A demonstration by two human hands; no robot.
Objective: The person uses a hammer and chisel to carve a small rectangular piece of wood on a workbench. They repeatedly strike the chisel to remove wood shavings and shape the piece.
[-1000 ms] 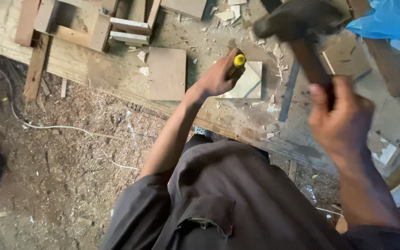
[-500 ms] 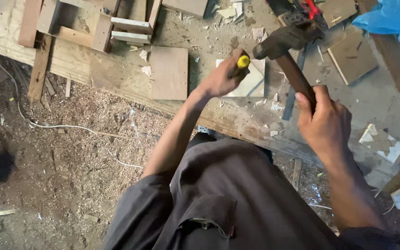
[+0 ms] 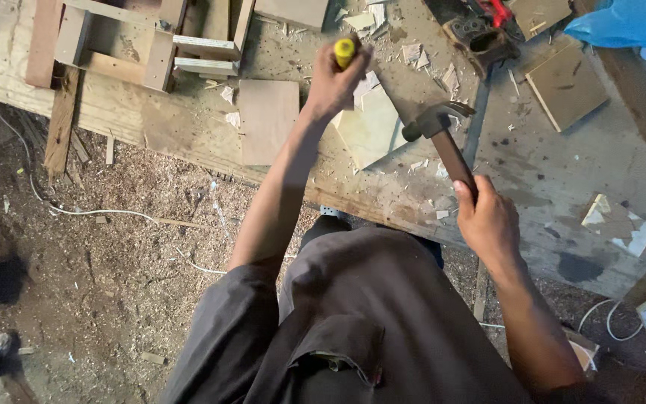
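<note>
The left hand [image 3: 334, 82] is clenched around a tool with a yellow handle end [image 3: 345, 51], most likely a chisel, and holds it upright over the pale square wooden piece [image 3: 371, 127], so that its hidden tip can meet the wood. The right hand [image 3: 487, 217] grips the dark wooden handle of a claw hammer [image 3: 443, 135], whose metal head hangs low, just right of the pale piece and apart from the yellow end. Both lie over the worn wooden tabletop [image 3: 547, 194], covered with chips. A flat brown wooden board [image 3: 267, 120] rests to the left, near a frame of wooden slats [image 3: 151, 45]. Sawdust covers the floor [image 3: 114, 262] below.
</note>
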